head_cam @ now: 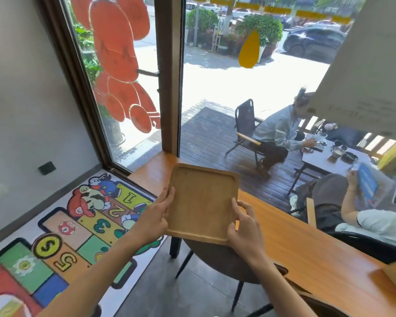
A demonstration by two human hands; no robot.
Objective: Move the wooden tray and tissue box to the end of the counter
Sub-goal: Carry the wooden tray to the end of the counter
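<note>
We note a plain grey wall point(21, 88) on the left, carrying a small dark wall plate point(47, 167) low down. A tall window point(215, 76) with a dark brown frame point(169, 88) fills the far side; red balloon-shaped decals point(117, 53) and one yellow decal point(249, 50) sit on the glass. Strong daylight comes through it. Outside we see a dark wooden deck point(206, 133), a white table point(329, 159), seated people and parked cars. Indoors, a long wooden counter point(306, 248) runs along the window. A dark chair point(215, 259) stands beneath it on a grey tiled floor point(192, 294). A colourful hopscotch mat point(62, 236) with numbers and cartoon figures covers the floor to the left.
</note>
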